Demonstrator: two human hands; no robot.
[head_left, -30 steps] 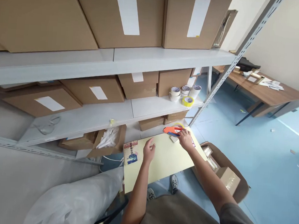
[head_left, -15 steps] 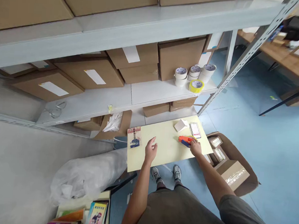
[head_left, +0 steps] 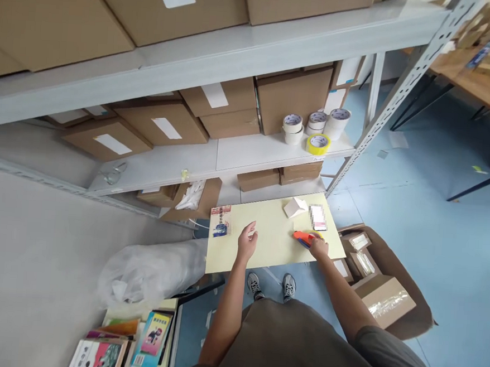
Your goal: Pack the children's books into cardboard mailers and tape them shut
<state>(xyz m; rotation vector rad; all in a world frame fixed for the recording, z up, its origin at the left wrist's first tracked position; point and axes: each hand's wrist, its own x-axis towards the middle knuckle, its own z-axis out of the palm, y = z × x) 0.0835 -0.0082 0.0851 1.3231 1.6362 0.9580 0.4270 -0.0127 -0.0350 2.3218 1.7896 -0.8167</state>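
Note:
Over the pale yellow table (head_left: 266, 243), my left hand (head_left: 247, 242) is raised with its fingers apart and nothing in it. My right hand (head_left: 319, 248) is wrapped round the end of an orange and blue tape dispenser (head_left: 303, 238) near the table's right side. Behind the dispenser lie a small white folded box (head_left: 296, 208) and a phone-like flat item (head_left: 318, 217), partly blurred out. At the table's left edge rests a book (head_left: 220, 221) with a red and blue cover.
Shelving (head_left: 179, 168) with cartons and tape rolls (head_left: 293, 128) rises beyond the table. An open carton (head_left: 419, 296) holding boxes stands at right. Bubble wrap (head_left: 150, 272) and stacked books (head_left: 154, 334) are at lower left. A wooden desk (head_left: 478, 82) stands far right.
The camera view has shifted slightly, showing more of the books at lower left. The dispenser in my right hand has turned a little. My left hand keeps its open pose.

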